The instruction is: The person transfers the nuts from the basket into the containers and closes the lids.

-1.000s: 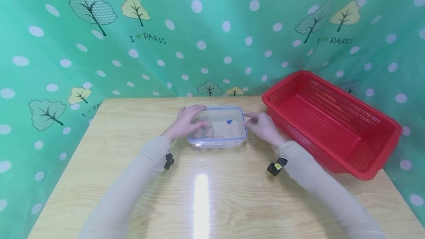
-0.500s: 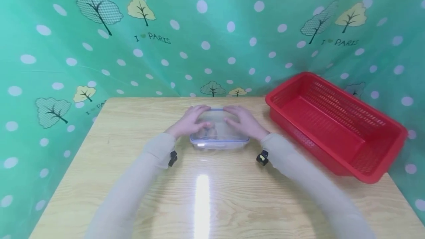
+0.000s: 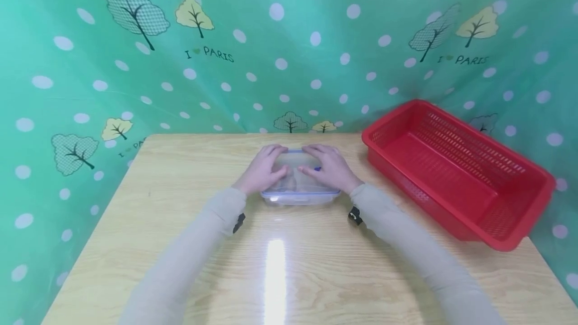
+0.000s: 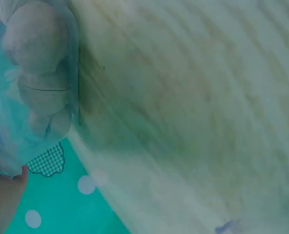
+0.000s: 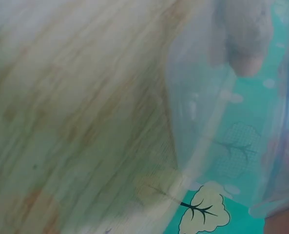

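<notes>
Glossy wood table (image 3: 289, 265), clear rectangular box (image 3: 300, 195), hands on lid

Long beige sleeves (image 3: 189, 250) cover both arms (small black wrist devices (image 3: 238, 223) attached).
</notes>
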Available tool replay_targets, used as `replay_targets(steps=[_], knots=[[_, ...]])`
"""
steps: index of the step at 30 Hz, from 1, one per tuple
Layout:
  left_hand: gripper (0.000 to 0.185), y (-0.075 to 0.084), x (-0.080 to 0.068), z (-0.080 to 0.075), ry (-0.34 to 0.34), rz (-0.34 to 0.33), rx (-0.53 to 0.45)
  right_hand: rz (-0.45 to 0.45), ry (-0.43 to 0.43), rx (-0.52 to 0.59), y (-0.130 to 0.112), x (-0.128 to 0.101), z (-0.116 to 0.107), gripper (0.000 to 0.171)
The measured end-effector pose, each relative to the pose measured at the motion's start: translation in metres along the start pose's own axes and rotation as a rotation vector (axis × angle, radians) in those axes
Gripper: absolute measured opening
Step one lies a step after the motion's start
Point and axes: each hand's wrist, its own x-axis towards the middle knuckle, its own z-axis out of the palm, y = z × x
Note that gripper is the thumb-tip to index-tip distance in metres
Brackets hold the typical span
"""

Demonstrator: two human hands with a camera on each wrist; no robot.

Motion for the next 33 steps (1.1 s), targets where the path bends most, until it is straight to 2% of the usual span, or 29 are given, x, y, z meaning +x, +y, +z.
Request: replay_targets(steps=[5,10,21,33], knots=[[0.046,0.0001,-0.0032,0.0048,0.048,-0.030,-0.042,-0.013,0.000,-0.004,-0.0002,0.0000,-0.0004,0.065],[0.043,-0.0023,-0.0040,0.0073,0.084,-0.029,-0.079,-0.016,-0.005,-0.008,-0.0015,0.0002,0.0002,0.068],[0.034,-0.0021,-0.0020,0.0058,0.115,-0.043,-0.145,0.017,-0.025,-0.014,-0.0050,0.0008,0.0005,0.069],[0.030,-0.0044,0.0013,0.0095,0.134,-0.050,-0.148,0.030,-0.048,-0.023,-0.0064,0.0023,-0.0032,0.070]])
